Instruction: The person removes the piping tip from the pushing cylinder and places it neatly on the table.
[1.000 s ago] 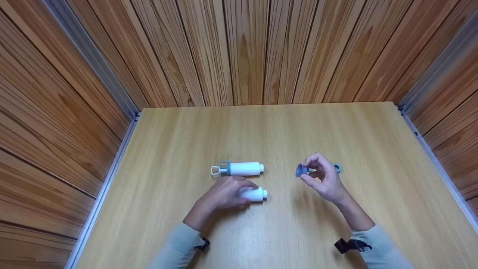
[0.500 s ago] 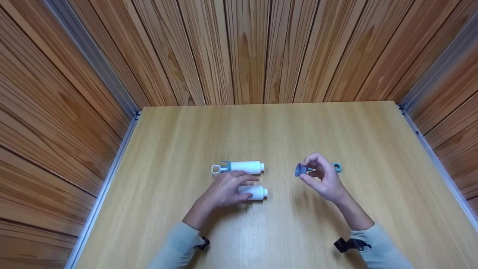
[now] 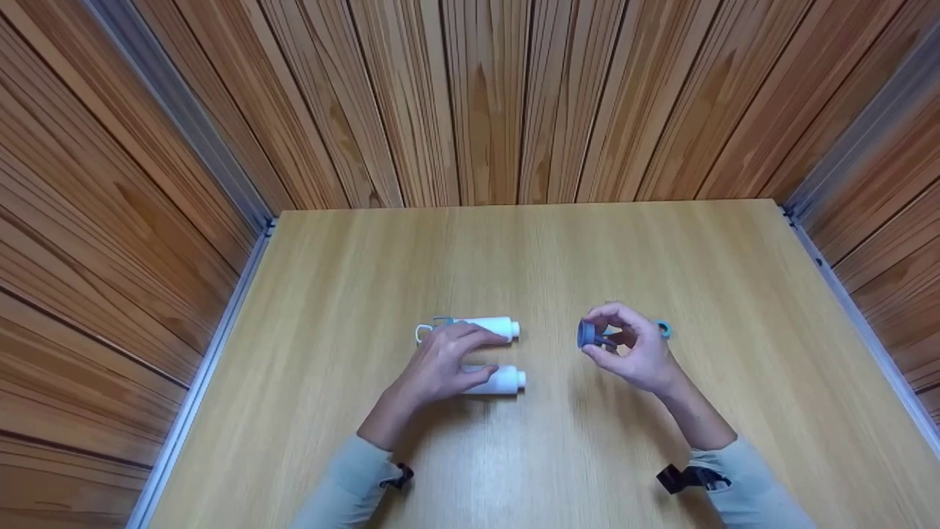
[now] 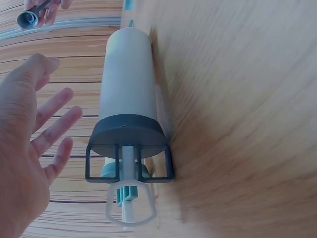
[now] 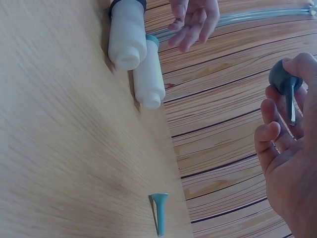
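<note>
My right hand pinches a small dark blue-grey cup-shaped piece with a narrow stem, held above the table. In the right wrist view, the stem of that piece points down along the fingers. My left hand, fingers loosely spread and holding nothing, hovers over two white syringe-like hand pumps. The near pump lies on its side; in the left wrist view its dark collar and pale pull-ring handle show. Behind it lies the far pump, with a teal collar, partly covered by my left hand in the head view.
A small teal funnel-shaped piece lies on the wooden table, partly behind my right hand in the head view. Wood-panelled walls with metal edge rails bound the table at the back and both sides.
My left hand has let go of the near pump and moved back toward the far one. My right hand has turned the cup-shaped piece slightly, staying in about the same place.
</note>
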Action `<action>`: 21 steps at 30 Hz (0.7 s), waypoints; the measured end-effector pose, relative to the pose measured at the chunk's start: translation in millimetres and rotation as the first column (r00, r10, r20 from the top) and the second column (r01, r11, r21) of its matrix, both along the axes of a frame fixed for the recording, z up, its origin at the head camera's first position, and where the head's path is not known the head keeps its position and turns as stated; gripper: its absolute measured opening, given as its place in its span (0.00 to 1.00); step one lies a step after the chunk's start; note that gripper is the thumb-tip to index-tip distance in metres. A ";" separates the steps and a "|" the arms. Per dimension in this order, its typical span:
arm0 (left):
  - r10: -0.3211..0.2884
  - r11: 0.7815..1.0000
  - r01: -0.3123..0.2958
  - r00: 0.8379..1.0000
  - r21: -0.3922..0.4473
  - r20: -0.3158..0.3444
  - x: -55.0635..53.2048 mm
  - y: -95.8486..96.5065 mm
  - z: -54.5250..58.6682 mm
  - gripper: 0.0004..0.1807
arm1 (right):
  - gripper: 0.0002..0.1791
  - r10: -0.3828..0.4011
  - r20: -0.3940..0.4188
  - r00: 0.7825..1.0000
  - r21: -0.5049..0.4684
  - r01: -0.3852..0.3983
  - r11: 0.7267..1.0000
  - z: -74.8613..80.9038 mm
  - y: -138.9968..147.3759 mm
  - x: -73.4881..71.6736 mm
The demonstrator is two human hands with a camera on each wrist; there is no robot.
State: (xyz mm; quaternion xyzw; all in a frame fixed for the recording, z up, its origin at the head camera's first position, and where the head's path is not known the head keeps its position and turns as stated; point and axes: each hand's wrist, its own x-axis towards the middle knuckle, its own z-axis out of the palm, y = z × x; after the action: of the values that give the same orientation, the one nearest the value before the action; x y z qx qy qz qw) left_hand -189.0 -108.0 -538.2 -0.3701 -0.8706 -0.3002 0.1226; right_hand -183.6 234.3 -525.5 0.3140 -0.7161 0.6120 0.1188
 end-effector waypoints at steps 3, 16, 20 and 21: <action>0.006 0.999 -0.006 1.000 0.054 0.014 -0.6 0.0 2.3 0.21 | 0.25 -0.038 -0.004 0.999 0.043 0.038 0.998 2.5 -0.3 0.3; -0.009 0.966 -0.050 0.975 0.255 0.223 2.9 1.9 16.5 0.20 | 0.24 -0.093 0.017 0.996 0.099 0.090 0.991 2.4 -7.0 2.6; -0.013 0.950 -0.046 0.983 0.310 0.186 3.0 4.5 20.3 0.19 | 0.24 -0.095 0.016 0.995 0.092 0.094 0.991 2.0 -10.6 3.0; -0.017 0.946 -0.041 0.984 0.321 0.177 2.9 5.2 21.1 0.18 | 0.24 -0.095 0.014 0.995 0.090 0.093 0.992 1.8 -11.4 3.0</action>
State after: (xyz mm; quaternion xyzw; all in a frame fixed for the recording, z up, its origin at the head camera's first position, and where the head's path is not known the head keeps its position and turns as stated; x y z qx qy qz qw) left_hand -186.1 -102.8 -517.1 -0.3113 -0.8194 -0.4697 0.1053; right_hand -180.6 222.9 -523.7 0.2792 -0.7577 0.5761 0.1266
